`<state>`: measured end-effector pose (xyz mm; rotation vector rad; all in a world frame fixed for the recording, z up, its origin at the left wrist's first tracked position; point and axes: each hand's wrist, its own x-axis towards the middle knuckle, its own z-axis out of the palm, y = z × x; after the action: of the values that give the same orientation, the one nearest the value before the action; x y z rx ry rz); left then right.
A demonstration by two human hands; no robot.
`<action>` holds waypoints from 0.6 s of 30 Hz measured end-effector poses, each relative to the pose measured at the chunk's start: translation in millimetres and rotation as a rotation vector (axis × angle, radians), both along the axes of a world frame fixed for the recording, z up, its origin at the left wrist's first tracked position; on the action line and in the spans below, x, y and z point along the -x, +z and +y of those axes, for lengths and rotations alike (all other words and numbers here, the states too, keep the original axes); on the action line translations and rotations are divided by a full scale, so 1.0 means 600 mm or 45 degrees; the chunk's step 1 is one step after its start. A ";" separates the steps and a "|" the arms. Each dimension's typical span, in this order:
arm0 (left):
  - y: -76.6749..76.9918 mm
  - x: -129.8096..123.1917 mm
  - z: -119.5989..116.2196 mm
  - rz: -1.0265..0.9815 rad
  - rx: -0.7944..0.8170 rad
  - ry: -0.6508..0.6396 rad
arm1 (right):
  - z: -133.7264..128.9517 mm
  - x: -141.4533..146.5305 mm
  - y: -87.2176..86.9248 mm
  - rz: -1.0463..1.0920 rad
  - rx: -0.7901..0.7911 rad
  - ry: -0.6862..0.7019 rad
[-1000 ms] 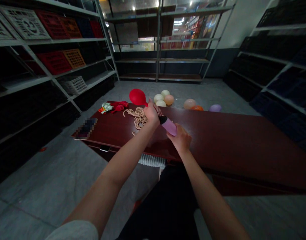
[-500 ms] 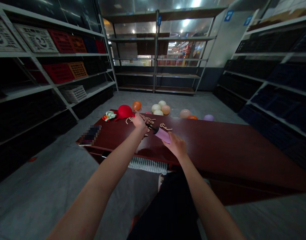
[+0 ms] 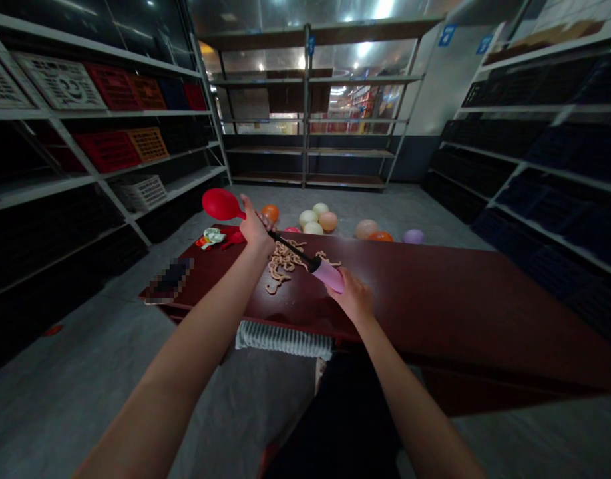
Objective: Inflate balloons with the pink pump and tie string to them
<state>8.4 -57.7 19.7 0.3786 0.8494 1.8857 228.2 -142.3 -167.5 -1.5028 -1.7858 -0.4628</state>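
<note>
My left hand (image 3: 257, 229) is closed around the neck of a partly inflated red balloon (image 3: 220, 203) and the end of a balloon pump. The balloon sticks out to the left of that hand, above the table; its joint with the nozzle is hidden by my fingers. My right hand (image 3: 353, 293) grips the pump's pink barrel (image 3: 329, 275). A long black rod (image 3: 295, 248) shows between the two hands. Under the rod, a heap of tan, curly strips (image 3: 284, 259) lies on the dark red table (image 3: 435, 293).
Flat red balloons (image 3: 233, 239) and a white-green packet (image 3: 212, 237) lie at the table's left end, near a blurred phone (image 3: 172, 279). Inflated balloons (image 3: 328, 221) rest beyond the far edge. A grey ribbed cloth (image 3: 285, 339) hangs at the near edge. Shelving racks (image 3: 305, 153) stand around.
My left hand has moved left and up with the red balloon, away from my right hand. More of the black rod shows now, and the pump is drawn out longer. The right hand stays nearly in place.
</note>
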 end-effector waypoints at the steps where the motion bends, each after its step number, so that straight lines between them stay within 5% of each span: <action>1: -0.001 -0.011 0.002 -0.001 -0.006 0.016 | 0.002 -0.003 -0.002 0.021 0.005 -0.020; 11: -0.015 -0.085 0.013 0.021 -0.225 -0.077 | 0.005 -0.019 -0.007 0.130 0.000 -0.090; 18: -0.091 -0.143 -0.022 -0.010 -0.173 -0.160 | -0.001 -0.017 -0.004 0.044 0.016 -0.096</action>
<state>93.9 -71.2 -34.7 0.4966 0.6778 1.8313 238.2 -142.9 -169.7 -1.5823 -1.7127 -0.4605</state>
